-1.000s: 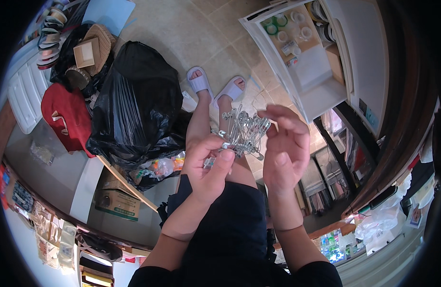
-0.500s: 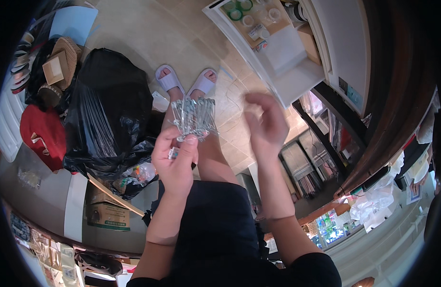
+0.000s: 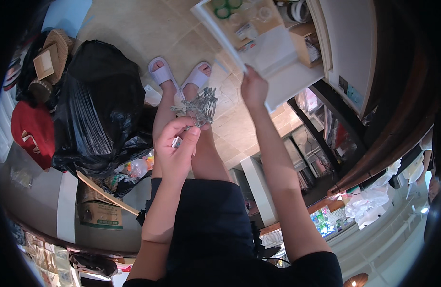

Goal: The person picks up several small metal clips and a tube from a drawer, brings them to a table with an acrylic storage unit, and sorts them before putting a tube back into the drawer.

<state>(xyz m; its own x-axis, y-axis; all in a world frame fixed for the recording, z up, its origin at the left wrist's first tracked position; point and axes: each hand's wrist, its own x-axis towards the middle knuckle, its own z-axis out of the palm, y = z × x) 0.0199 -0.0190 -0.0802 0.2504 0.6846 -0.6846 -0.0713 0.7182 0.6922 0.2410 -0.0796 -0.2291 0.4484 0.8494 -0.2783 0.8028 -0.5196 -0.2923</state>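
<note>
The left hand (image 3: 175, 146) pinches a bunch of silver pins (image 3: 203, 107). The right hand (image 3: 254, 90) grips the white drawer (image 3: 283, 62) edge.

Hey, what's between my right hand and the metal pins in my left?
In the head view, no object lies between your right hand and the metal pins in your left hand; only tiled floor shows in the gap.

Right hand (image 3: 255, 90) blurred at the edge of the drawer (image 3: 277, 55); fingers mostly hidden, grip unreadable. Drawer cut off at top. Safety pins (image 3: 203, 106) overlap, can't count; lower ends behind left hand (image 3: 178, 147). White bit (image 3: 176, 142) there too small to identify. Blue sheet (image 3: 66, 18) cropped at top.
</note>
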